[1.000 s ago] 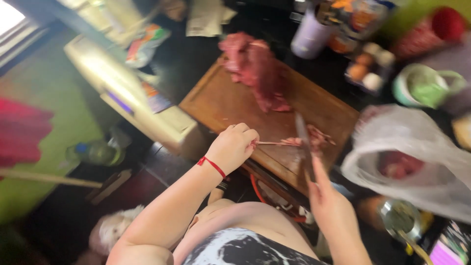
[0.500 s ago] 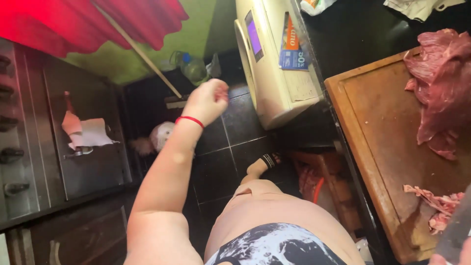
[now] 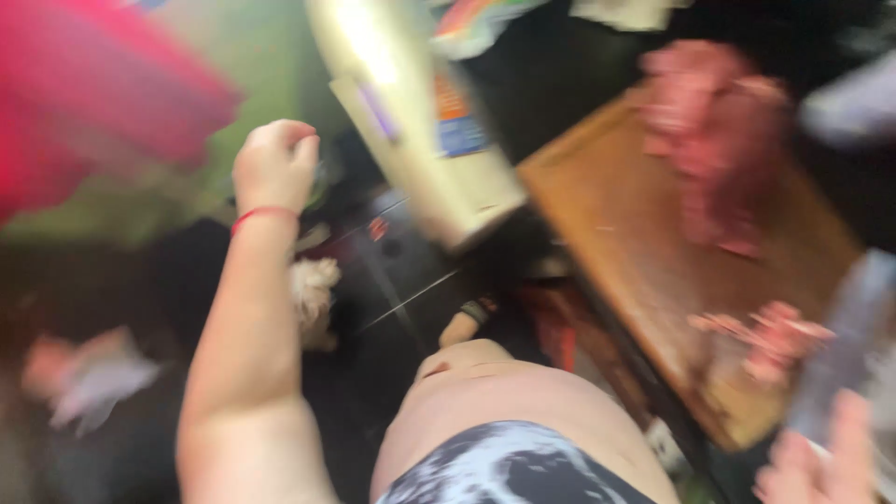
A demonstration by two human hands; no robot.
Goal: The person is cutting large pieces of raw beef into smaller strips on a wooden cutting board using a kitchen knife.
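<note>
The picture is heavily blurred. The person's right hand (image 3: 817,457) sits at the lower right corner, fingers wrapped around the handle of a knife (image 3: 845,341) whose broad blade points up and away over the near edge of the wooden cutting board (image 3: 635,243). Just left of the blade, a small heap of cut meat strips (image 3: 765,336) lies on the board, close to the fingers but apart from them. A large slab of raw meat (image 3: 719,149) lies at the board's far end. The left hand (image 3: 275,163), a red band at its wrist, is raised well left of the board, fingers curled into a loose fist; whether it holds anything cannot be told.
</note>
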